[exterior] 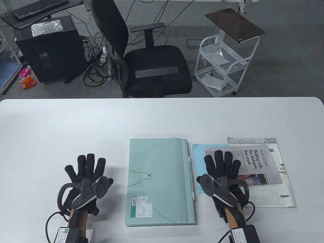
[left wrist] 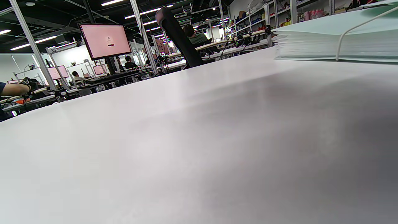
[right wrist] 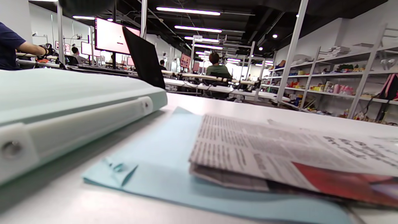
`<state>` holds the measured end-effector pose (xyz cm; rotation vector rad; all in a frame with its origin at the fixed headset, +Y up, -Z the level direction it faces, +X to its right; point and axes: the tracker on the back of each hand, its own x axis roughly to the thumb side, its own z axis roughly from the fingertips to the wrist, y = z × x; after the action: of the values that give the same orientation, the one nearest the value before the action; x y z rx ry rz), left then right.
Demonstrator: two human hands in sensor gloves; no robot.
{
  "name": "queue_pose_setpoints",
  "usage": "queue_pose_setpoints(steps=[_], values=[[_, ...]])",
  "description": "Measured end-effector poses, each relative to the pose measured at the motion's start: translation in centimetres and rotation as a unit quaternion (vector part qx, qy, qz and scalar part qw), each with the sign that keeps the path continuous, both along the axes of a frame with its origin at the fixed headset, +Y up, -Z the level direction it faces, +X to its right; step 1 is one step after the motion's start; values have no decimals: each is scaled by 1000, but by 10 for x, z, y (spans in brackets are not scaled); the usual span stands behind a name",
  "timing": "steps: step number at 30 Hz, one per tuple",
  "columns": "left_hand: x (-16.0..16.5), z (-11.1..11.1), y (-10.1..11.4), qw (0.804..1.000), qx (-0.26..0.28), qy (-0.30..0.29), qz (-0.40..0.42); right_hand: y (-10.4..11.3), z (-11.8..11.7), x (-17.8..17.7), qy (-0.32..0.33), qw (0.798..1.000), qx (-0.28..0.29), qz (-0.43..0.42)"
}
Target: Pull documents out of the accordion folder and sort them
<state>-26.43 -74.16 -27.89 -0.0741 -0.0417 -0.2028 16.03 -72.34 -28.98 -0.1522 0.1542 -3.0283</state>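
One closed accordion folder [exterior: 160,181] lies mid-frame; right hand [exterior: 222,172] rests on three stacked documents [exterior: 263,172], left hand [exterior: 84,174] flat, fingers spread.

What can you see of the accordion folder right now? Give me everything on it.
The accordion folder is pale mint-green, translucent plastic, lying flat and closed on the white table between the two hands. Its rounded flap is fastened by a white elastic cord looped to a round button. A barcode label sits near its lower left corner. Stacked pleats show along its edge in the left wrist view. Its right edge lies beside a light blue sheet. Neither hand touches it.
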Motion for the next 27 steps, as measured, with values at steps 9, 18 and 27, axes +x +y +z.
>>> queue_pose_setpoints(steps=[9,18,27], values=[[0,-1,0,1000,2,-1,-3,-1,-1,-3,7,1000,-1,1],[-1,-1,-1,1000,6,-2,-1,-1,0,-4,8,1000,-7,2],[-1,-1,-2,1000,8,-1,-2,-2,1,-6,11,1000,-13,6]])
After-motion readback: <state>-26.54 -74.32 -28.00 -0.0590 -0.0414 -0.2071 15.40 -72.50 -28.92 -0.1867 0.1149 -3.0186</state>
